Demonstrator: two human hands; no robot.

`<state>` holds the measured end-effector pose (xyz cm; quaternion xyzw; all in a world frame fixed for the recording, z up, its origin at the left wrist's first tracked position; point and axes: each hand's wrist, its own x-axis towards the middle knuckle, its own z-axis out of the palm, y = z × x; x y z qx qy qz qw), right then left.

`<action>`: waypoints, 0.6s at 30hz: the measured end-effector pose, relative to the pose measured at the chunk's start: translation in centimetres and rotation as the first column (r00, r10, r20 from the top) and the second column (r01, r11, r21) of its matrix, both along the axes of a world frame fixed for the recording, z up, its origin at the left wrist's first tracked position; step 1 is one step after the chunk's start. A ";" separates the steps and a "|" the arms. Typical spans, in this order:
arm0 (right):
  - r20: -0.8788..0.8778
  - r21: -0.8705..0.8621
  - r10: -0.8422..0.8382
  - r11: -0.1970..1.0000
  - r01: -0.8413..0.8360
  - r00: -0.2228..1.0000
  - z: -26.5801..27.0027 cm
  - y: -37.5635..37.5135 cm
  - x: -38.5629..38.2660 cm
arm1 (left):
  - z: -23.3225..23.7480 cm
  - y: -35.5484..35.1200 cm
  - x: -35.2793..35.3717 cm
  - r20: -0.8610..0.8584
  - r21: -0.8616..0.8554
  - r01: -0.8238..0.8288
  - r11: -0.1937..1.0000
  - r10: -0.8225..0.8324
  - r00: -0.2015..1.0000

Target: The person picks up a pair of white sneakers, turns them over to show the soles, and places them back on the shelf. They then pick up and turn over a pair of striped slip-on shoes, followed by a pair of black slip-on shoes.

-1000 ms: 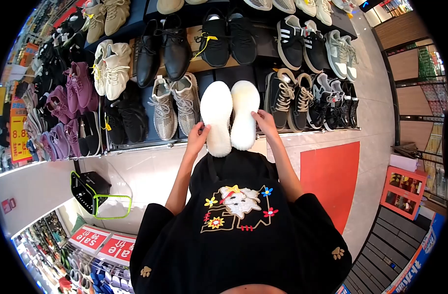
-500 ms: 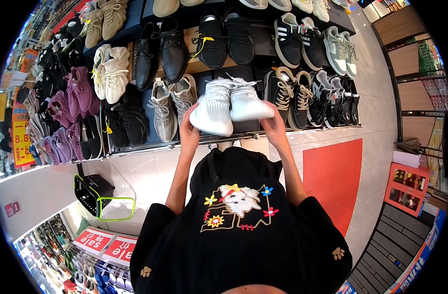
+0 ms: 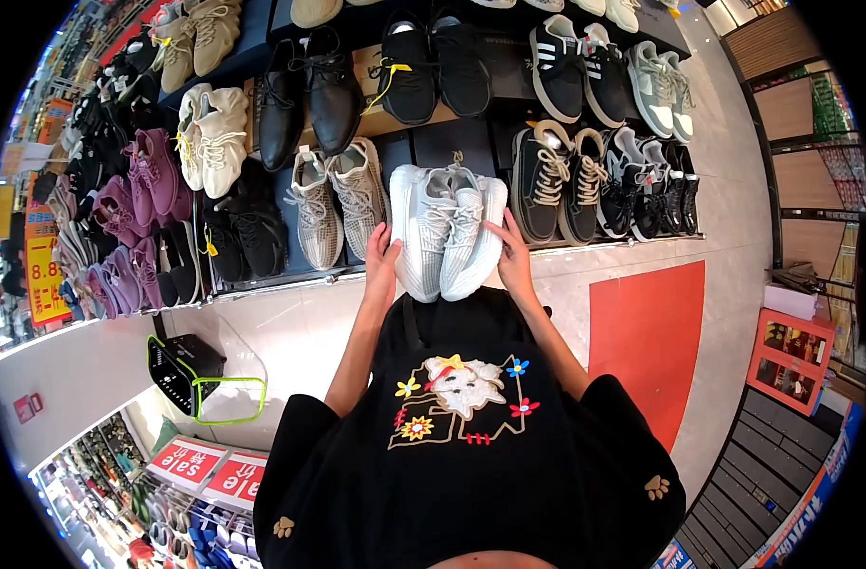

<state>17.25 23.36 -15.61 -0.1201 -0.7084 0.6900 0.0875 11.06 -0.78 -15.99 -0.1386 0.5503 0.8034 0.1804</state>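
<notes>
A pair of white and pale grey knit sneakers (image 3: 471, 242) is at the front of the shoe display, side by side with toes toward me. My left hand (image 3: 382, 258) grips the outer side of the left sneaker (image 3: 419, 228). On the other side, my right hand (image 3: 511, 254) has its fingers against the outer side of the right one. Whether the soles rest on the shelf is hidden. Left of the pair stand grey-beige patterned sneakers (image 3: 316, 213); to the right are black shoes with beige laces (image 3: 537, 185).
Black leather shoes (image 3: 330, 90) and black sneakers with white stripes (image 3: 558, 71) stand in the row behind. A metal rail (image 3: 305, 284) edges the shelf. A black basket with a green handle (image 3: 186, 365) is on the floor at left; a red floor patch (image 3: 646, 351) lies at right.
The white sneakers have turned from angled apart to side by side, toes toward me. Both hands have moved slightly closer together and lower in view, still on the sneakers.
</notes>
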 end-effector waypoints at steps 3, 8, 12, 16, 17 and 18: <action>0.025 0.049 -0.028 0.998 0.027 0.999 -1.3 0.2 0.7 | -0.7 -0.1 0.5 -0.017 -0.103 0.071 0.992 -0.073 0.997; 0.328 -0.305 -0.091 0.932 0.197 0.940 1.8 -0.1 2.0 | -0.1 -0.4 1.7 0.067 -0.137 0.178 0.975 -0.170 0.983; 0.452 -0.240 -0.066 0.952 0.193 0.890 0.7 -0.3 2.5 | 0.1 -0.4 2.3 0.114 -0.043 0.130 0.991 -0.125 0.986; 0.508 -0.382 0.033 0.904 0.191 0.861 1.7 -0.5 1.8 | -1.7 -1.2 2.5 0.127 -0.069 0.156 0.985 -0.146 0.981; 0.450 -0.336 0.014 0.929 0.155 0.893 1.4 -0.7 1.8 | -2.0 -1.3 2.5 0.117 -0.126 0.168 0.978 -0.154 0.981; 0.390 -0.285 -0.002 0.951 0.123 0.921 1.2 -0.8 1.9 | -2.4 -1.3 2.7 0.109 -0.184 0.180 0.966 -0.162 0.981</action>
